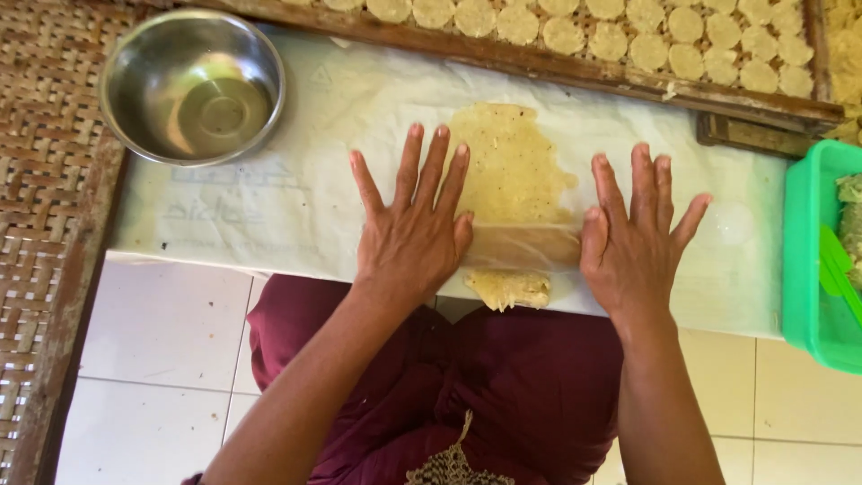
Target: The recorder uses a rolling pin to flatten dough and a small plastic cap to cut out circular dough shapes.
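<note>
Yellow dough [508, 171] lies flattened between the left hand [415, 235] and right hand [631, 250], both spread flat, palms pressing a clear roller [523, 246] across it.

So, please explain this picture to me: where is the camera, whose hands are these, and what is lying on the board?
The camera sits on the person's head and looks down, so both hands are the person's own. The left hand and right hand press flat, fingers spread, on a clear roller lying across a yellow sheet of dough. The dough rests on a white covered board. A steel bowl, seemingly with a little liquid, stands at the far left. A green tub is at the right. Behind, a tray holds many round pale discs. Neither hand grips anything; they only press.
</note>
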